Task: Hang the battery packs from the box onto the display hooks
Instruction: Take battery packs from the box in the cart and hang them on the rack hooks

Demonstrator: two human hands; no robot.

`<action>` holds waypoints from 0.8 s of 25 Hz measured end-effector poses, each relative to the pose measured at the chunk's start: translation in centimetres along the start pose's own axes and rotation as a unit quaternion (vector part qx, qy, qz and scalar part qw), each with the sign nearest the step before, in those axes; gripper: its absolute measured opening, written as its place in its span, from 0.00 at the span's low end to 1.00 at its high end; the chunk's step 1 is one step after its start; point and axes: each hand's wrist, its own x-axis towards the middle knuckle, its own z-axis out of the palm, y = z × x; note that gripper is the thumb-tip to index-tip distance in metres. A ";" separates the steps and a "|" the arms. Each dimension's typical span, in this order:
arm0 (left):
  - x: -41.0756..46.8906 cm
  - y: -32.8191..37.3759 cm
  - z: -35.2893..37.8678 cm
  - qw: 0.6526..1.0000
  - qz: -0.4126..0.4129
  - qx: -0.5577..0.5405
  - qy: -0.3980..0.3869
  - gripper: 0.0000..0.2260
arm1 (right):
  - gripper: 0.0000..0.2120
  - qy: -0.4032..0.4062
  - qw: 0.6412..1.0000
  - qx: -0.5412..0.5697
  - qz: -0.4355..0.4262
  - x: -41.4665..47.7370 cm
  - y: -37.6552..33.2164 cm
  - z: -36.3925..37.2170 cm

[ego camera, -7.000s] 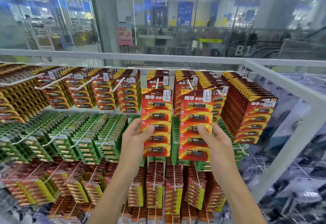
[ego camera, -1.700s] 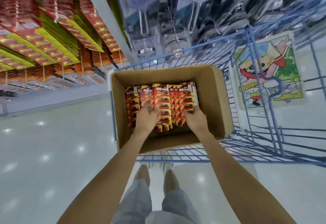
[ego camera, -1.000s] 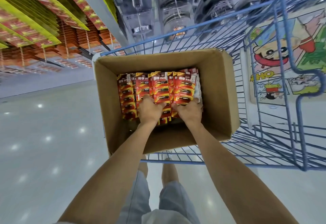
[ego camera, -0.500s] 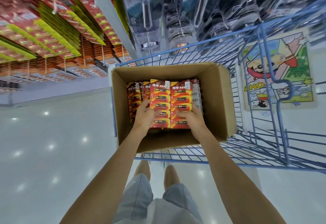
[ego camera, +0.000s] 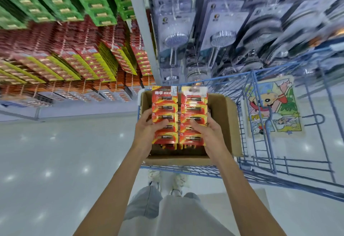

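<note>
Grip check first: got the left grip (ego camera: pixel 147 131) curled round one red strip of battery packs (ego camera: pixel 163 109) and the right grip (ego camera: pixel 208 133) curled round a second strip (ego camera: pixel 194 109), thumbs on the fronts. Holding both upright, side by side, just above the open cardboard box (ego camera: pixel 225 116) in the blue wire cart (ego camera: pixel 260 161).

Progress-wise, reckon mid-job. Plenty of stock already up on the battery display (ego camera: pixel 78 59) to the left, but can't pick out any free display hooks through the blur. Can make out more red packs down in the box under the strips. Left for these two: carry over, thread onto hooks.

Writing: can read white 南孚 on the left strip's header. Also a white price sticker, digits too small. Can't read the right header, washed out. Same for the cartoon poster (ego camera: pixel 273 105) by the cart's wire side.
</note>
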 end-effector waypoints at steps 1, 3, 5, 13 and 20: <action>-0.8 0.9 -0.1 1.000 0.014 -0.012 0.004 0.22 | 0.15 -0.006 1.000 -0.002 -0.007 -0.5 -0.7 0.6; -2.2 2.4 -0.3 0.999 0.036 -0.026 0.009 0.21 | 0.18 -0.014 1.000 -0.006 -0.012 -1.4 -1.9 1.9; -3.4 3.7 -0.8 0.998 0.056 -0.034 0.017 0.20 | 0.19 -0.026 0.999 -0.007 -0.021 -2.0 -2.9 3.2; -5.7 9.6 -5.8 0.986 0.154 -0.038 0.051 0.16 | 0.15 -0.086 0.994 -0.013 -0.072 -3.8 -7.5 9.8; -5.7 16.5 -13.7 0.973 0.212 -0.048 0.075 0.16 | 0.15 -0.113 0.981 -0.027 -0.157 -4.3 -11.0 20.2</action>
